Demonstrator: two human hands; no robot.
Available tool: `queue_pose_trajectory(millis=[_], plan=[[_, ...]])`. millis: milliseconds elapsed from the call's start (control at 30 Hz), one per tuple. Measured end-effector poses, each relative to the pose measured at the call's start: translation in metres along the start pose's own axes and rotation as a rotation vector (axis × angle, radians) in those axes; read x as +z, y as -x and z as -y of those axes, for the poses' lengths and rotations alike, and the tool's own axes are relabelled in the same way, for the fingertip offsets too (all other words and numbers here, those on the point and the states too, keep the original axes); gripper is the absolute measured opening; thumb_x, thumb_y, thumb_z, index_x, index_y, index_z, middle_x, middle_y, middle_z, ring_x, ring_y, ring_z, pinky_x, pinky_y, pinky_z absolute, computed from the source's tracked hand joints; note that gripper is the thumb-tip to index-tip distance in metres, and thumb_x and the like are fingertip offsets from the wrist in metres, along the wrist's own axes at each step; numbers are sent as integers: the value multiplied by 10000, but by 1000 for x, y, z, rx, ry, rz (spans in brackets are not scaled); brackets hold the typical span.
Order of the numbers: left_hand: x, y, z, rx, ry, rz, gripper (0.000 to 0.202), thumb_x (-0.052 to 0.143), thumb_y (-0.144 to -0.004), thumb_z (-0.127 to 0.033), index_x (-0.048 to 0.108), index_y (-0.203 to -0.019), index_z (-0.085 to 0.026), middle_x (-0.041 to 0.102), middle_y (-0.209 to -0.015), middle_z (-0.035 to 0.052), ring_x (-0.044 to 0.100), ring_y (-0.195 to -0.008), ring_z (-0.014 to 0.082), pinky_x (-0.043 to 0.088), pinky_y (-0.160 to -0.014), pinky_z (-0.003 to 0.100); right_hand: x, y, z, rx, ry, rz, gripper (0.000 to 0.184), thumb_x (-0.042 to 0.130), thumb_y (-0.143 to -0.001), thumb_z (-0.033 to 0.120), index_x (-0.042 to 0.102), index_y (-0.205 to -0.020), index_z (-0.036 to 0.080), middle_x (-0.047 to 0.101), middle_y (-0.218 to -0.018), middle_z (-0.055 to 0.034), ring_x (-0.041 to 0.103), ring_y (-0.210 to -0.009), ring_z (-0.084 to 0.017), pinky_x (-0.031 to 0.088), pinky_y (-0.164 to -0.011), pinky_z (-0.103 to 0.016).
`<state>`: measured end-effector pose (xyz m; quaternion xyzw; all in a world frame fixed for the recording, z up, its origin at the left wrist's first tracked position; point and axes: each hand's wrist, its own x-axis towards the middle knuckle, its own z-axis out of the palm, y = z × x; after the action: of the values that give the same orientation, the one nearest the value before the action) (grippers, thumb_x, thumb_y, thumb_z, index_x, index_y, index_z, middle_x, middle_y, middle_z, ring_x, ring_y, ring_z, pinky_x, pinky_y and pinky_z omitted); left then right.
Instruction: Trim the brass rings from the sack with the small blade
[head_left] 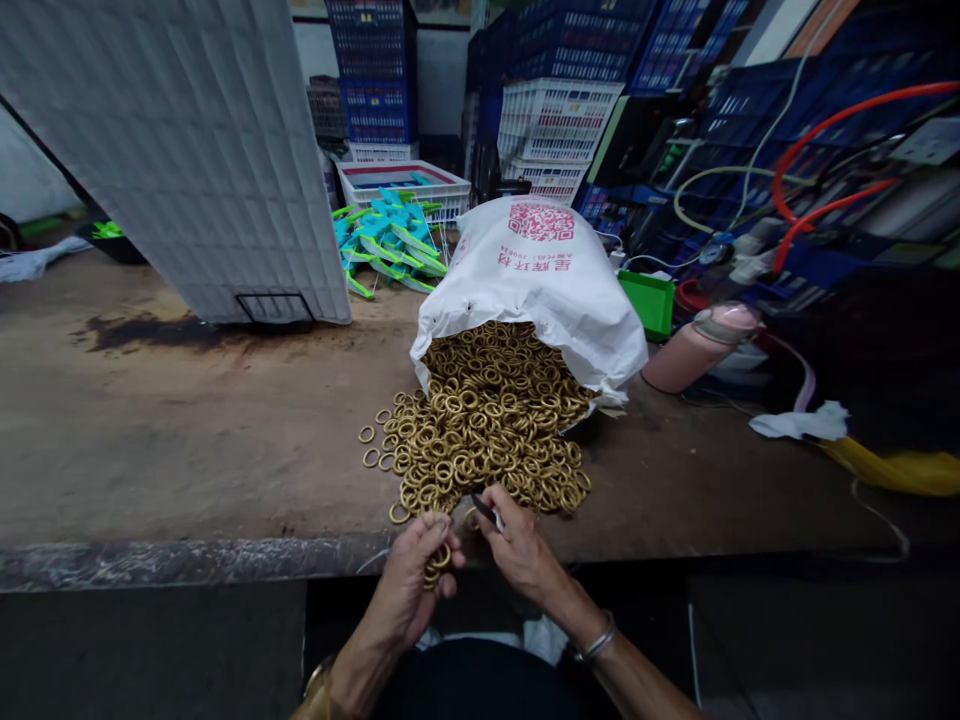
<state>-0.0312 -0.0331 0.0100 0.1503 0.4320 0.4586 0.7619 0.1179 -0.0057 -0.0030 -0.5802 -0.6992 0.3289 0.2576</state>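
Observation:
Several gold-coloured rings [436, 568] sit in the curled fingers of my left hand [407, 578], just over the table's front edge. My right hand [523, 548] is closed around a small dark, thin-bladed tool that looks like a knife [484, 509]. Its tip points toward the ring pile, and a single ring lies by it. Directly beyond both hands, a heap of gold rings [487, 440] spills from the mouth of a white woven sack [517, 270] lying on its side. My right palm hides most of the tool's handle.
A tall grey padded panel [247, 180] stands on the wooden table [187, 440] at left. Behind are turquoise-and-green plastic parts [394, 240] and a white crate [450, 195]. To the right are a pink bottle [701, 350], a green tray [646, 303], a yellow cloth [900, 468] and orange hoses [795, 220].

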Motion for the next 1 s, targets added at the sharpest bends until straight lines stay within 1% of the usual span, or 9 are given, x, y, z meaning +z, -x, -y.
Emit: queue_pose_trajectory(millis=[67, 133, 267, 400, 500, 667, 733, 900, 1000], plan=[[4, -1, 3, 24, -51, 9, 332, 664, -662, -378, 521, -876, -167, 539, -662, -20, 522, -523, 87, 323, -343, 134, -2, 1, 5, 9, -149, 7, 80, 399, -816, 257, 449, -777, 208, 491, -668, 34, 447, -580, -104, 331, -556, -210], [6, -3, 6, 33, -77, 27, 339, 647, -675, -401, 525, -883, -164, 526, -637, -26, 500, -500, 80, 316, -341, 134, -3, 2, 10, 29, -258, 29, 123, 402, -824, 297, 440, -753, 204, 465, -667, 38, 435, -589, -97, 342, -557, -205], [10, -3, 6, 51, -131, 10, 303, 633, -680, -426, 526, -769, -158, 476, -572, -50, 403, -425, 42, 255, -345, 130, -3, 1, 16, 104, -428, 86, 169, 429, -818, 356, 434, -750, 201, 430, -592, 61, 414, -536, -85, 348, -531, -201], [12, -1, 3, 144, -367, -57, 324, 613, -681, -458, 500, -630, -159, 413, -448, -73, 316, -355, 30, 221, -344, 146, -2, -1, 16, 97, -423, 73, 213, 463, -798, 389, 437, -709, 197, 412, -576, 66, 390, -537, -80, 339, -528, -199], [13, 0, 2, 168, -458, -75, 337, 612, -672, -471, 492, -605, -164, 395, -429, -75, 319, -351, 36, 226, -343, 153, -2, -3, 16, 97, -403, 58, 217, 488, -777, 375, 429, -669, 195, 400, -591, 66, 382, -552, -80, 328, -527, -197], [12, 1, 5, 47, -297, 101, 312, 554, -727, -475, 503, -706, -168, 410, -501, -68, 302, -363, 33, 187, -330, 146, -1, -1, 12, 114, -463, 67, 196, 461, -788, 358, 434, -683, 195, 425, -595, 64, 404, -560, -84, 341, -542, -204], [13, 2, 6, 27, -232, 144, 297, 557, -734, -456, 489, -712, -168, 412, -517, -65, 298, -368, 31, 179, -332, 146, -1, 0, 12, 128, -502, 76, 191, 458, -789, 354, 429, -689, 195, 439, -603, 62, 421, -565, -85, 354, -555, -207], [16, 7, 4, 0, -204, 138, 276, 580, -730, -425, 505, -760, -161, 433, -537, -60, 316, -380, 23, 172, -354, 142, -3, 1, 16, 156, -589, 119, 189, 436, -796, 362, 437, -704, 197, 484, -612, 53, 458, -560, -92, 376, -561, -215], [16, 7, 5, 7, -215, 123, 288, 585, -724, -434, 522, -784, -160, 447, -550, -59, 322, -384, 18, 183, -368, 142, -6, 1, 17, 146, -576, 119, 197, 388, -815, 349, 442, -704, 196, 489, -609, 44, 457, -549, -95, 369, -543, -214]])
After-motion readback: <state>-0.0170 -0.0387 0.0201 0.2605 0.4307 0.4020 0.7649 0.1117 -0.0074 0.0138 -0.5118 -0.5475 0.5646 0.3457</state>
